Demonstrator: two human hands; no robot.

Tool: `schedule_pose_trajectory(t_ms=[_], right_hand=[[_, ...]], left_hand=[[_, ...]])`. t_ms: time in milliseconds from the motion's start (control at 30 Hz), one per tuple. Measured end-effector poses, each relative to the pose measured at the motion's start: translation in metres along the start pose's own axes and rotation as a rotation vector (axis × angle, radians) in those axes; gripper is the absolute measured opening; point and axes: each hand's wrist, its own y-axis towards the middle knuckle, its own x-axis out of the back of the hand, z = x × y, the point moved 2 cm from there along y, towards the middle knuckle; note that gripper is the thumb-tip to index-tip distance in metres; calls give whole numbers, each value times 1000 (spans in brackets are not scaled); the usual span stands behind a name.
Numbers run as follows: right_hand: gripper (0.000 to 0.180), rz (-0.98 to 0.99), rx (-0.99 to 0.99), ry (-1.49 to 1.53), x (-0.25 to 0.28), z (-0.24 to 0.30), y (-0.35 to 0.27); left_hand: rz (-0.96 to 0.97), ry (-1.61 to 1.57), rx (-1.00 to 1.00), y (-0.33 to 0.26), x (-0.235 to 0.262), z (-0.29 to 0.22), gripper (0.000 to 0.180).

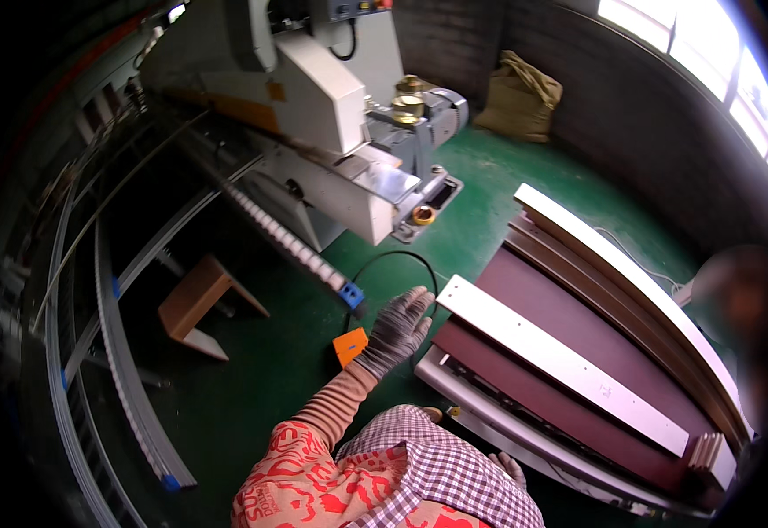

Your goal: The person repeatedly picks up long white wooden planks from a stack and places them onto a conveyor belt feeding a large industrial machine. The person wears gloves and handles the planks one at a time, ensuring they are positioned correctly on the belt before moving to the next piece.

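Green floor [482, 180], left hand [395, 327] open beside white strip [564, 361] at bench's [489, 365] left edge, right hand [512, 471] can't tell; likely reach step, gripping calls for curled fingers.

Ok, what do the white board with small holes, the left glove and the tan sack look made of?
White board: painted metal or laminate, unclear; flat, smooth, pale, with small holes. Glove on the left hand: probably knit fabric, matt grey, hugging its shape. Sack: likely woven cloth or plastic, dull, slumped in soft folds.
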Motion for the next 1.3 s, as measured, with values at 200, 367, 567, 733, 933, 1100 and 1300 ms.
schedule_pose_trajectory(t_ms=[200,367,567,733,933,1100,1300], right_hand=[[42,394,34,-292,-63,16,37],[39,611,-20,-330,-110,-33,15],[36,695,-218,-361,-138,-115,-20],[43,787,-139,-305,-142,-155,-46],[31,467,-188,-185,-59,-225,-29],[21,557,-63,-432,41,-334,-33],[18,253,-520,-7,-25,-452,-148]], left_hand=[[-294,285,283,-167,197,1,47],[-394,493,580,-294,307,-24,48],[-503,524,543,-329,377,-46,49],[-562,432,524,-355,418,-41,48],[-402,253,341,-367,495,-37,31],[-188,376,-82,-345,596,-102,24],[-155,410,-211,-372,682,-173,6]])
